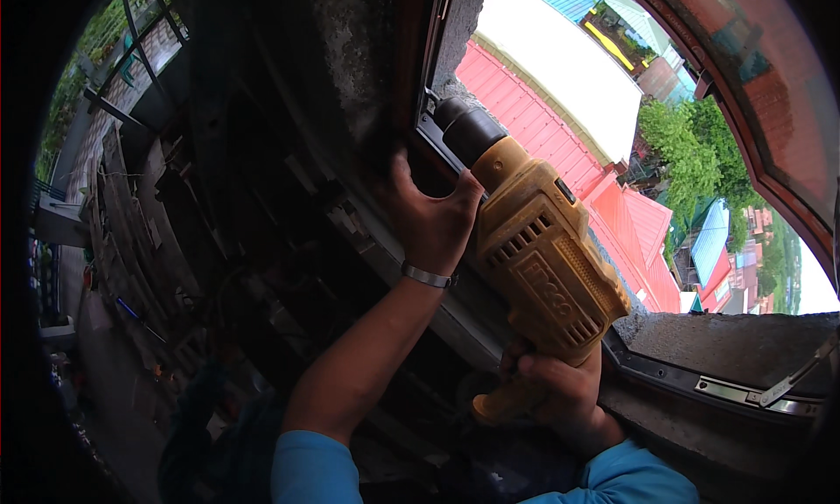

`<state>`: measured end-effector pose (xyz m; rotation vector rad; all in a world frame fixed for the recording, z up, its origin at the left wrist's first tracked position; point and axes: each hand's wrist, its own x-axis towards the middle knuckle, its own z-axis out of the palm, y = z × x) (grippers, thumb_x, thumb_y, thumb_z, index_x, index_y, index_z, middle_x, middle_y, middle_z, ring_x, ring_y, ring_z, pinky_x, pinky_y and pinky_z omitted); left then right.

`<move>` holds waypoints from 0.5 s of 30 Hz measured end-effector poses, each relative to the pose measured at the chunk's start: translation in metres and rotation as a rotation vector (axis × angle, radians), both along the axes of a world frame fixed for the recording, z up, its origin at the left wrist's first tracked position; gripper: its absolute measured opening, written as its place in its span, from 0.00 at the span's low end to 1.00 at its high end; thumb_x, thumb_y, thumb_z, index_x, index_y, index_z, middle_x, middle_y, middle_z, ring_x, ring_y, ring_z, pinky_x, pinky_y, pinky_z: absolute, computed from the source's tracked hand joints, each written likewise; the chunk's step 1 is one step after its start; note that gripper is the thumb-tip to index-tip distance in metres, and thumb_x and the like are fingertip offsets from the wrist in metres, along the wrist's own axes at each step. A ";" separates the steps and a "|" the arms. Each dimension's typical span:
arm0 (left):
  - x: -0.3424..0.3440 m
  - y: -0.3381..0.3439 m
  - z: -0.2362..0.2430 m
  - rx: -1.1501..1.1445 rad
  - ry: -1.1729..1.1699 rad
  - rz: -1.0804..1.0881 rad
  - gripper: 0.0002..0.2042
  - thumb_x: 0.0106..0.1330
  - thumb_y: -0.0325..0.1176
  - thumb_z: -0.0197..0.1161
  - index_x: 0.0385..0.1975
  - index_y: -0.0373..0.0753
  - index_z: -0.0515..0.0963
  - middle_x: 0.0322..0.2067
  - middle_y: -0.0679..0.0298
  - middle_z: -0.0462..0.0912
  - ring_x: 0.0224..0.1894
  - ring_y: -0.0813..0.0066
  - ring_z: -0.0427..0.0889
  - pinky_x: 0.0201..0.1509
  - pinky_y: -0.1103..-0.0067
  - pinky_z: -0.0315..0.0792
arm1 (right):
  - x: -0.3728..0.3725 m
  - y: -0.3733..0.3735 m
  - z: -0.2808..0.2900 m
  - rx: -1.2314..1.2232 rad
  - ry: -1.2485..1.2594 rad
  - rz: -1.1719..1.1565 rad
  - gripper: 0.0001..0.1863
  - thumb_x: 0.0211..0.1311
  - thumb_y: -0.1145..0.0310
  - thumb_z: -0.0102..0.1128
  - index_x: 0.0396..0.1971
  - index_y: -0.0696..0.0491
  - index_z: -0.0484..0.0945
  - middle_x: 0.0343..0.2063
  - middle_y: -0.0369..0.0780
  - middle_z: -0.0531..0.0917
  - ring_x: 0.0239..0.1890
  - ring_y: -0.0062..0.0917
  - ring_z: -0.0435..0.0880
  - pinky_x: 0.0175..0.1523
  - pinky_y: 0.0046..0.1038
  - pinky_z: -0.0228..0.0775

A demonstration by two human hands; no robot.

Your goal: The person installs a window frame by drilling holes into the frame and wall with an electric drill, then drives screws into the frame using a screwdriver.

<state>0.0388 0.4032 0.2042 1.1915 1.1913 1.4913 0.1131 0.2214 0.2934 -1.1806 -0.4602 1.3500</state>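
Note:
A yellow-brown power drill [551,268] with a black chuck [472,129] lies tilted across the window opening, its front end at the corner of the dark window frame [437,141]. My right hand [564,386] is closed round the drill's handle [507,399]. Beside the front of the drill is my left hand [433,215], thumb and forefinger spread in a curve, with the thumb tip close against the drill's body. The other left fingers fade into shadow by the frame. The chuck and frame hide the drill's tip.
An opened window sash [770,110] swings outward at the upper right. A metal stay arm [787,386] is fixed along the lower frame at the right. Red roofs [534,110] and trees [691,145] appear outside. Boards and clutter [131,215] lie in the dim area at left.

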 end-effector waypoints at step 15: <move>0.002 -0.002 0.002 -0.078 -0.150 -0.031 0.38 0.49 0.30 0.71 0.57 0.19 0.57 0.50 0.44 0.71 0.53 0.63 0.72 0.59 0.72 0.67 | 0.003 0.003 -0.002 -0.012 -0.004 -0.025 0.26 0.43 0.81 0.61 0.49 0.64 0.71 0.34 0.44 0.81 0.32 0.26 0.82 0.38 0.28 0.77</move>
